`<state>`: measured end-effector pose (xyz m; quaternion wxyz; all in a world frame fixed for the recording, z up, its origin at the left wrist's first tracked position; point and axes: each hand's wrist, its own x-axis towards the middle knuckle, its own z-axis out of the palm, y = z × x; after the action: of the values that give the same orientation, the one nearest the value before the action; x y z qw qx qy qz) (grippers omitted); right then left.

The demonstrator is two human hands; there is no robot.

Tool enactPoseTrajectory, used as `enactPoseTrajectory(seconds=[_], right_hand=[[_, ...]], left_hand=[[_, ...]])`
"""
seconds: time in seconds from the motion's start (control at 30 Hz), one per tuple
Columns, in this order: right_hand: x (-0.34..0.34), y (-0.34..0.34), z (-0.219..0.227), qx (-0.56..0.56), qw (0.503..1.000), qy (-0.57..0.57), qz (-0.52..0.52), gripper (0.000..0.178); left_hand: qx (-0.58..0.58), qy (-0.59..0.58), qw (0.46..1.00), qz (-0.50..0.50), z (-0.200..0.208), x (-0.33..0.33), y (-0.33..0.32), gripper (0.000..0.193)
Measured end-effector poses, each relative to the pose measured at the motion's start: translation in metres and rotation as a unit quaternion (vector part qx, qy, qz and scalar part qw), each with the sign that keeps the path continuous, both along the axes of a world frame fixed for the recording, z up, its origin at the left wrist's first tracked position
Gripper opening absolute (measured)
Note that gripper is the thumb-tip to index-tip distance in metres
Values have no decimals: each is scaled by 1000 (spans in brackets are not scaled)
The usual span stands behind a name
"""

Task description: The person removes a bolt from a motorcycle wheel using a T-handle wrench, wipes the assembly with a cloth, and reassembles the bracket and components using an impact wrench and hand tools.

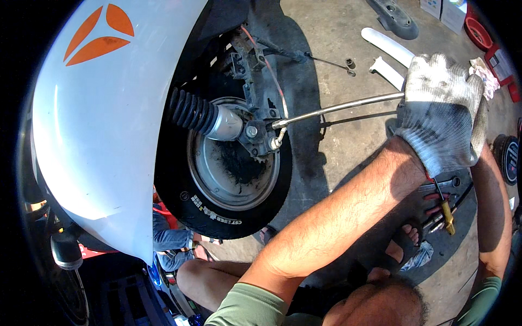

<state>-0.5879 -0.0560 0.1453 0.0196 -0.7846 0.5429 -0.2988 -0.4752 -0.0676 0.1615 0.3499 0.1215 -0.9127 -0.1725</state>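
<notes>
My left hand [437, 117], in a grey-and-white knit glove, is closed around the outer end of a long steel wrench bar [348, 105]. Close behind it is my gloved right hand [480, 117], mostly covered by the left and closed at the same end of the bar. The bar's far end meets the axle fitting beside a bolt [251, 131] at the wheel hub. Around it are the black tyre [231, 231], the grey wheel rim [204, 187] and a shock absorber [225, 124] with a black ribbed boot. A thin cable [276, 81] passes over the bar's head.
White bodywork [109, 119] with an orange emblem fills the left. Two white plastic strips [386, 46], a dark cover [392, 19] and a socket [350, 65] lie on the concrete. Below my hands are a yellow-handled tool [448, 217] and a spanner [443, 183]. Another person's legs [174, 239] show beyond the wheel.
</notes>
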Motion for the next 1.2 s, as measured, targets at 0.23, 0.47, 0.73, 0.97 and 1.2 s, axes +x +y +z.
enactPoseTrajectory(seconds=[0.23, 0.47, 0.73, 0.97, 1.2], right_hand=[[0, 4, 3, 28, 999, -34, -3, 35], [-5, 8, 9, 34, 999, -27, -9, 35], [0, 6, 8, 38, 999, -33, 10, 35], [9, -3, 18, 12, 999, 12, 48, 35], [11, -12, 15, 17, 996, 15, 82, 35]], left_hand=[[3, 4, 1000, -2, 1, -2, 1, 32], [5, 14, 1000, -11, 6, -7, 2, 31], [11, 4, 1000, -4, 4, -2, 1, 30], [13, 4, 1000, 1, 9, 3, -4, 29], [20, -15, 1000, 18, 3, -4, -11, 28]])
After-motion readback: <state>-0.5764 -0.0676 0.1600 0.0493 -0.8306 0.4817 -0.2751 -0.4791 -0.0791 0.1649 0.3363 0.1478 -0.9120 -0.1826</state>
